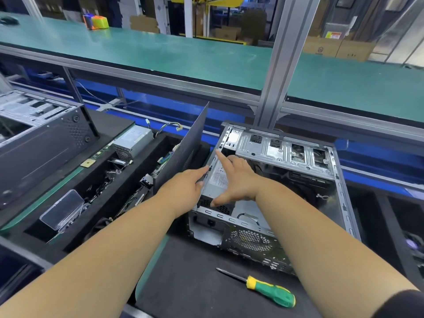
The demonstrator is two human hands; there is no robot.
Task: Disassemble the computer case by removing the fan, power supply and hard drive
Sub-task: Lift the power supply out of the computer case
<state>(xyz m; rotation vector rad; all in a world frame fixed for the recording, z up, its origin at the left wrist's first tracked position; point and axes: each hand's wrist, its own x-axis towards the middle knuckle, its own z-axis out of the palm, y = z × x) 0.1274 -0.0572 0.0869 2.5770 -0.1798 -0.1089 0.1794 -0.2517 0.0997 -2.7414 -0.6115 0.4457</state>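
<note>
Open silver-and-black metal computer case (282, 180) is seen lying on its side on the black mat (195, 283) at centre right of the frame, its interior exposed. Grey boxy power supply with a printed label (218, 180) is seated in the case's left side, near the left wall. The right hand (234, 180) is laid on top of the power supply, forefinger stretched straight toward the upper left corner of the case, thumb spread down to the vented end of the unit; nothing is gripped. The left hand (190, 182) is placed at the left wall of the case, fingers extended against the rim, thumb beside the power supply; a full clasp cannot be made out.

Dark grey flat side panel (183, 145) is stood upright just left of the case. Green-and-yellow-handled screwdriver (263, 288) is laid on the mat at lower centre, apart from the case. Black foam tray (103, 180) at centre left is filled with a second grey power supply (133, 141), cables and circuit boards. Clear plastic box (62, 210) is rested at the tray's lower left. Another black case (41, 143) is noted at upper left. Green conveyor belt (183, 53) is run across the top of the frame.
</note>
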